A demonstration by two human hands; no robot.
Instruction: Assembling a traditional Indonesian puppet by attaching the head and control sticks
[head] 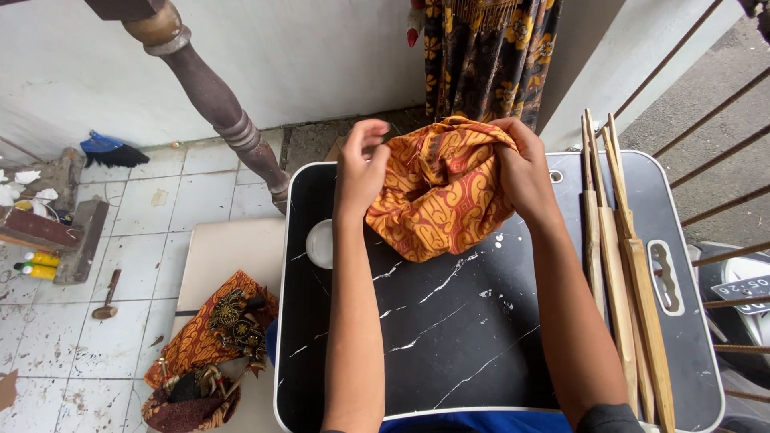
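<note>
Black marble-look table on a tiled floor, each with things lying on it.

The black table top [449, 337], veined in white with a pale rim, fills the lower middle of the frame. An orange patterned cloth [439, 196] rests bunched on its upper part, a small white round object [320, 243] sits at its left edge, and a bundle of long wooden sticks [622, 265] lies along its right side. Left of the table, the white tiled floor [144, 216] carries a cream board [220, 256] bearing a patterned cloth with dark ornaments [216, 329], a small hammer [105, 298], yellow bottles [36, 265] and, at upper left, a blue brush [112, 150].
</note>
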